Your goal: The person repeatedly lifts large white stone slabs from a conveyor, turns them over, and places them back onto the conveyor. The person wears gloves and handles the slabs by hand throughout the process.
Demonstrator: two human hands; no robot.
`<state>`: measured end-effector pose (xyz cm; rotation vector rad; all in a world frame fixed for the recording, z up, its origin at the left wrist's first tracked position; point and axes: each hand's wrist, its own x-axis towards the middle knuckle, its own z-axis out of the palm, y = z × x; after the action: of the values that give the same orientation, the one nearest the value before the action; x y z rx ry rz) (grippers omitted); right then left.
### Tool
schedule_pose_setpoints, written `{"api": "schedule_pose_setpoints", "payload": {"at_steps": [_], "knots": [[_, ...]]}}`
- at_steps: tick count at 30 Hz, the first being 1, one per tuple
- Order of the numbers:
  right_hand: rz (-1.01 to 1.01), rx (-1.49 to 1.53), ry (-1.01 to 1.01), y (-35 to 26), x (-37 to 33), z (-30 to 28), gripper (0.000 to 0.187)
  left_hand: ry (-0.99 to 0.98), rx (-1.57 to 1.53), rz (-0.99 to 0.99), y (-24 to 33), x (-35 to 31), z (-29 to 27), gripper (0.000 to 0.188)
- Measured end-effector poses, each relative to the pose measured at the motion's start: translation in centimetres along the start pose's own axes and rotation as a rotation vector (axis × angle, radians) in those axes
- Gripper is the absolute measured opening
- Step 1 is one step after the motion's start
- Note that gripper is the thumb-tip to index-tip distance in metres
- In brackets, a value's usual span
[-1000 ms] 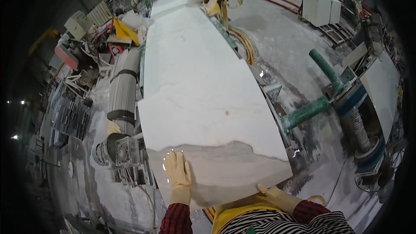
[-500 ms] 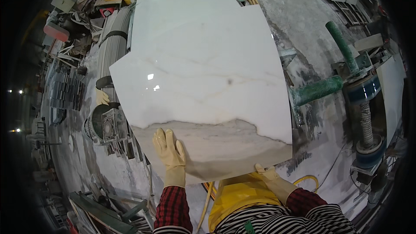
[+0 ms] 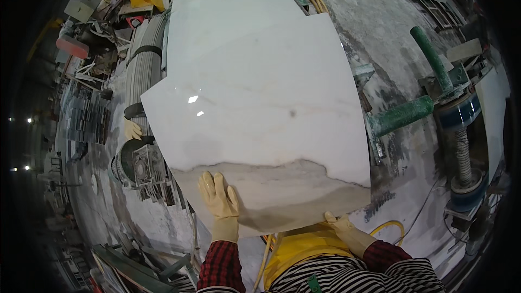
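A large polished stone slab [image 3: 255,108], white with a beige-grey band along its near side, stretches away in front of me. On that band my left hand [image 3: 220,201], in a cream rubber glove, lies flat with its fingers stretched out. My right hand [image 3: 347,230], gloved alike, grips the near edge toward the right. Its thumb shows at the edge, while the slab hides its other fingers. A yellow apron [image 3: 301,252] hangs against my body just below the near edge.
Green cylinders [image 3: 402,115] on a machine stand right of the slab. At left are a grey ribbed bellows cover [image 3: 145,73], a loose cream glove [image 3: 132,129] and a motor-like unit [image 3: 142,165]. A metal rack [image 3: 130,268] stands lower left, and a yellow hose [image 3: 393,223] lies lower right.
The view has shifted slightly, so the slab and both hands appear a little lower and further right. Each hand keeps its place on the slab.
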<state>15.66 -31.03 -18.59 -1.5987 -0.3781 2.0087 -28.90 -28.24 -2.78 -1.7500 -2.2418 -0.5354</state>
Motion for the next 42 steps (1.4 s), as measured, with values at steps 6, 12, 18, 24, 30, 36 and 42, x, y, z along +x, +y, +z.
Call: {"api": "schedule_pose_setpoints", "payload": {"at_steps": [6, 12, 18, 24, 30, 36, 42], "knots": [[-0.16, -0.285, 0.146, 2.2, -0.4, -0.1, 0.063, -0.084, -0.021, -0.039, -0.1, -0.7, -0.3, 0.061], [-0.227, -0.284, 0.097, -1.0, -4.7, 2.2, 0.061, -0.169, -0.119, -0.037, -1.2, -1.2, -1.3, 0.065], [-0.081, -0.252, 0.102, 2.0, -3.3, 0.5, 0.068, -0.164, -0.16, 0.334, -5.7, 14.1, -2.1, 0.077], [0.18, -0.757, 0.342, -7.1, -10.5, 7.6, 0.07, 0.035, -0.341, 0.45, -6.5, 37.1, 1.1, 0.062], [-0.052, -0.162, 0.278, -4.4, -10.4, 7.0, 0.075, -0.36, -0.5, 0.021, -7.8, 41.2, 6.5, 0.063], [0.01, 0.006, 0.332, 5.0, -5.5, 6.2, 0.078, -0.393, -0.485, 0.083, -6.4, 41.7, 7.4, 0.077], [0.086, 0.587, -0.185, 0.9, -8.0, 10.8, 0.079, -0.557, -0.516, -0.103, -7.7, 42.8, 5.9, 0.082]]}}
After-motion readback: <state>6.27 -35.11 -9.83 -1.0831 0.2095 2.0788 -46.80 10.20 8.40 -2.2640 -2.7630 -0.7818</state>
